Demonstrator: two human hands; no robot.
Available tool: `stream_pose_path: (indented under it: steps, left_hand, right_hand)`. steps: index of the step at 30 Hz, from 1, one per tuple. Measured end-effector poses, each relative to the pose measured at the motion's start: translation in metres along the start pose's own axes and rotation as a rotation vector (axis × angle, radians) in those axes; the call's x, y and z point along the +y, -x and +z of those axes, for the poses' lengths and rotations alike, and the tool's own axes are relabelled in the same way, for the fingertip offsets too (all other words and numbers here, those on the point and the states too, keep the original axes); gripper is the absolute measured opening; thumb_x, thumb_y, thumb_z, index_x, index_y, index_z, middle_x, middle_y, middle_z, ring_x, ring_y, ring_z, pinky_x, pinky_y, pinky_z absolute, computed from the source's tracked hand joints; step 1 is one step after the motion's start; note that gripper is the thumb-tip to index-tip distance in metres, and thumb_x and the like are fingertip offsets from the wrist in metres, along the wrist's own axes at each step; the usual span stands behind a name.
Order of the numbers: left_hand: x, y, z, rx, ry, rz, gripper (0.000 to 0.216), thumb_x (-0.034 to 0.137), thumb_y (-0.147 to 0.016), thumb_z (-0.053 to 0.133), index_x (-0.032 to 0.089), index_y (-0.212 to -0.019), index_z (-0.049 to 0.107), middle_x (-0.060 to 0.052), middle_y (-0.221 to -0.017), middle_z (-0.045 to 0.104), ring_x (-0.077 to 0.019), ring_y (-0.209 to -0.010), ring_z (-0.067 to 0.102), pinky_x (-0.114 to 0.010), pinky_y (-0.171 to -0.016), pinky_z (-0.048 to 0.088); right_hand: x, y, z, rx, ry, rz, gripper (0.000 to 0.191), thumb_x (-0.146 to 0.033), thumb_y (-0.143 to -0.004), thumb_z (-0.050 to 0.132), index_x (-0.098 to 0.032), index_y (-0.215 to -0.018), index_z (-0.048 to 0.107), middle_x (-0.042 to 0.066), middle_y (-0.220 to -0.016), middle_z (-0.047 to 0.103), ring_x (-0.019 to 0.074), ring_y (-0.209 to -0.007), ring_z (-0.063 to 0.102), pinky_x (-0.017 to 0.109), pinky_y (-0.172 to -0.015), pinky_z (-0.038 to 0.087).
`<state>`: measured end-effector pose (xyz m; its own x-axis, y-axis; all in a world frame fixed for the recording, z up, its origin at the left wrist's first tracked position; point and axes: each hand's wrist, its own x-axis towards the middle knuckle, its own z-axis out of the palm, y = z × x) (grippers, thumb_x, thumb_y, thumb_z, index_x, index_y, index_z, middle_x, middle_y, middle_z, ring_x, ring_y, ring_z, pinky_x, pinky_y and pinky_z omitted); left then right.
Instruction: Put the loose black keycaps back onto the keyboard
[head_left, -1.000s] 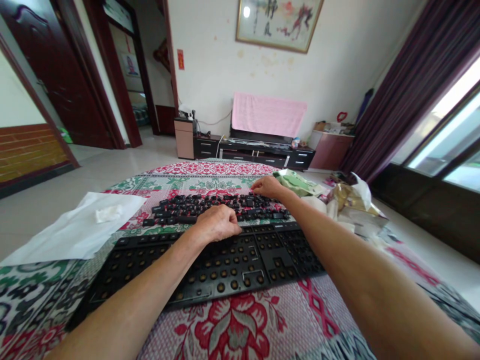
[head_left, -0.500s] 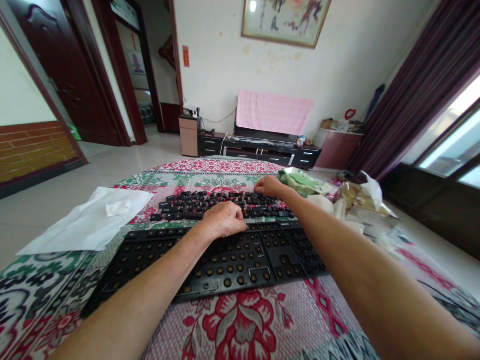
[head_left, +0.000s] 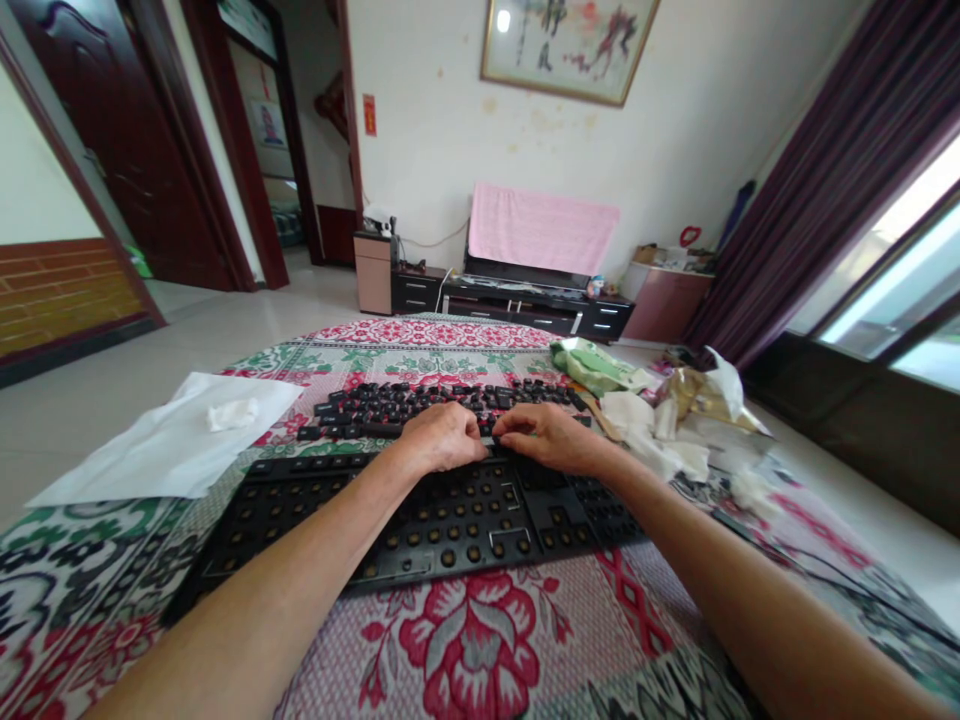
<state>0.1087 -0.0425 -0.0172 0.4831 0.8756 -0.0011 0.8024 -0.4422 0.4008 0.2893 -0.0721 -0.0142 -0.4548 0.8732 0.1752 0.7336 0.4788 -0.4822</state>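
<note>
Hands [head_left: 442, 437] side by side at black keyboard [head_left: 465, 525]

Two bare forearms [head_left: 300, 580], two bare hands [head_left: 444, 437]

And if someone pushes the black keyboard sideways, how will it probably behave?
The keyboard would probably move as one stiff piece, since its frame looks long and straight. It seems unlikely to roll or tip, lying low and flat. The tablecloth beneath may wrinkle, being fabric.
</note>
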Motion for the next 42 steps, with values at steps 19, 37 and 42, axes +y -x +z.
stream_pose_path:
  steps: [19, 37, 42]
  left_hand:
    - [0.002, 0.001, 0.000, 0.003, -0.023, -0.018, 0.021, 0.043, -0.059, 0.055, 0.028, -0.068, 0.066, 0.003, -0.067, 0.064, -0.0138, -0.066, 0.057, -0.020, -0.053, 0.038]
    - [0.013, 0.007, 0.002, 0.078, -0.081, -0.110, 0.035, 0.058, -0.061, 0.049, 0.028, -0.071, 0.066, 0.000, -0.071, 0.065, -0.0173, -0.070, 0.059, -0.024, -0.058, 0.041]
    - [0.015, 0.008, 0.003, 0.056, -0.090, -0.126, 0.034, 0.055, -0.061, 0.050, 0.027, -0.073, 0.066, -0.001, -0.074, 0.066, -0.0170, -0.072, 0.059, -0.023, -0.059, 0.040]
  right_hand:
    - [-0.010, 0.009, -0.003, -0.034, 0.176, -0.101, 0.016, -0.016, -0.073, 0.050, -0.016, -0.084, 0.062, 0.004, -0.082, 0.061, 0.0133, -0.077, 0.052, 0.025, -0.070, 0.040]
    - [0.002, 0.001, -0.005, -0.072, -0.089, 0.011, 0.017, -0.023, -0.069, 0.055, -0.017, -0.078, 0.068, 0.002, -0.077, 0.064, 0.0125, -0.072, 0.056, 0.025, -0.068, 0.042]
    - [0.005, 0.002, -0.004, -0.091, -0.153, 0.110, 0.019, -0.025, -0.069, 0.055, -0.018, -0.081, 0.068, 0.001, -0.079, 0.065, 0.0131, -0.073, 0.057, 0.024, -0.067, 0.042]
